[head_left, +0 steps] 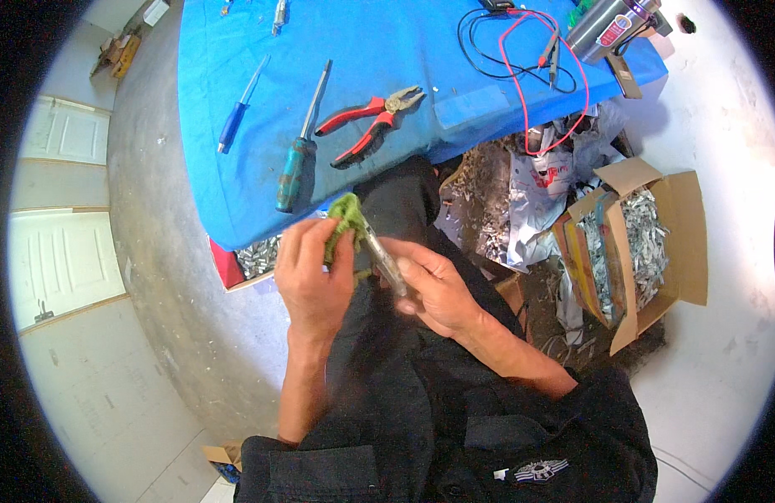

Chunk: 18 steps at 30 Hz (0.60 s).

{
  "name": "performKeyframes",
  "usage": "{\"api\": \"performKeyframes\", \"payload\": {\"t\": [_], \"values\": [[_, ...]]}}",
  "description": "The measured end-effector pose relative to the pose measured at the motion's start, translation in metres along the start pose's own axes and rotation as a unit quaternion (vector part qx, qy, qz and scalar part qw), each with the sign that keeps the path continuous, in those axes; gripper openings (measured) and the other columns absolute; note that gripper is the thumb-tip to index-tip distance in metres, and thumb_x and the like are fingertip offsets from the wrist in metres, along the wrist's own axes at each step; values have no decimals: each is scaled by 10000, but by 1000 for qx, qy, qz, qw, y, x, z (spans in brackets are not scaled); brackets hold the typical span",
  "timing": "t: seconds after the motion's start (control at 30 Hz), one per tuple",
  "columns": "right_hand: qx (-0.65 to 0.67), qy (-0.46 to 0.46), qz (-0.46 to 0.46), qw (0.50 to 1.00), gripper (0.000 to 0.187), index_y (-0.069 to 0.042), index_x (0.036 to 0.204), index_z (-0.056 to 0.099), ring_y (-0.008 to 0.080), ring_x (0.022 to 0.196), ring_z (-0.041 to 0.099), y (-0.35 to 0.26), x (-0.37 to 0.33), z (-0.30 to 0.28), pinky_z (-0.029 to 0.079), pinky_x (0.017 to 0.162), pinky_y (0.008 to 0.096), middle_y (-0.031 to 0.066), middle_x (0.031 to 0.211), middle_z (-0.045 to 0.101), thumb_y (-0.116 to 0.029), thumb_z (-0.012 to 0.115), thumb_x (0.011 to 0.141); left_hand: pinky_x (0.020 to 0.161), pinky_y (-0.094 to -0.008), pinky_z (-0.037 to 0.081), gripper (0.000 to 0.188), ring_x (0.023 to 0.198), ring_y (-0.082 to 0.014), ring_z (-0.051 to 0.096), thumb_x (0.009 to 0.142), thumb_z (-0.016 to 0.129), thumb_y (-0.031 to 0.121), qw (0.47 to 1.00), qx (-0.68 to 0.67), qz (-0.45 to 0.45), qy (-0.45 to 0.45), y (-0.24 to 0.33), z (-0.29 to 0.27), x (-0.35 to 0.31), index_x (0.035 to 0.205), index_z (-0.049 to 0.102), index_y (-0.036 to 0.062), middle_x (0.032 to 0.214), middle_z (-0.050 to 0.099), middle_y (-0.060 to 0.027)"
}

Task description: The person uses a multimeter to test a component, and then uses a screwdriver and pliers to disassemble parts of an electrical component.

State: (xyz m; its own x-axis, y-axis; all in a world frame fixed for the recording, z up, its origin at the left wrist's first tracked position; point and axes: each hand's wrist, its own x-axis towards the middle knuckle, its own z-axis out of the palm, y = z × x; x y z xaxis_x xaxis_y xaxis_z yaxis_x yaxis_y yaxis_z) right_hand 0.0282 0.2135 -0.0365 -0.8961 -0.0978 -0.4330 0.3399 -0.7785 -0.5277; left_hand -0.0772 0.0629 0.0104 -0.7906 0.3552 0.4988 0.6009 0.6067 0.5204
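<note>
One black shirt (387, 436), left hand (308, 264) pinching one green cloth (346, 220), right hand (438, 289) pinching one rod (386, 263), one pair of pliers (391, 107)

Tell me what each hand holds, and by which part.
The right hand holds a slim silvery rod by its near end. The left hand pinches a green cloth by its left side, at the rod's far end.

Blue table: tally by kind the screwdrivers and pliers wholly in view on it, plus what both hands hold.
Screwdrivers: 2
Pliers: 1
Green cloth, in the left hand: 1
Slim metallic-looking piece, in the right hand: 1
Total: 5
</note>
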Motion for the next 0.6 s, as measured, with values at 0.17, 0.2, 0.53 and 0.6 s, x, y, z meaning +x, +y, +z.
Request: {"api": "performKeyframes", "payload": {"t": [0.17,0.2,0.53,0.6], "values": [[71,-7,20,997,443,-31,1547,488,98,899,618,-12,4,-3,457,582,220,87,1138,673,-188,485,1132,777,-375,560,189,883,-297,711,897,797,15,992,-9,-124,7,-18,-21,14,1060,706,-8,1006,720,-164],[85,-14,27,996,458,-28,1555,473,104,924,626,-14,6,-6,457,586,219,92,1159,673,-193,493,1128,737,-344,564,152,855,-229,710,940,773,42,990,-6,-143,8,-27,-26,15,1069,710,-7,993,723,-132],[105,-29,28,994,461,-55,1527,502,120,980,650,-22,26,-17,469,640,225,88,1221,680,-208,565,1097,697,-261,547,228,852,-98,664,1052,691,156,961,-76,-259,61,-101,-57,28,1177,723,-32,954,720,-54],[118,-31,25,992,447,-59,1509,521,129,963,660,-26,29,-15,474,642,238,92,1209,698,-218,574,1095,731,-274,545,250,856,-100,662,1066,672,175,961,-66,-260,62,-109,-60,34,1186,725,-38,923,737,-60]]}}
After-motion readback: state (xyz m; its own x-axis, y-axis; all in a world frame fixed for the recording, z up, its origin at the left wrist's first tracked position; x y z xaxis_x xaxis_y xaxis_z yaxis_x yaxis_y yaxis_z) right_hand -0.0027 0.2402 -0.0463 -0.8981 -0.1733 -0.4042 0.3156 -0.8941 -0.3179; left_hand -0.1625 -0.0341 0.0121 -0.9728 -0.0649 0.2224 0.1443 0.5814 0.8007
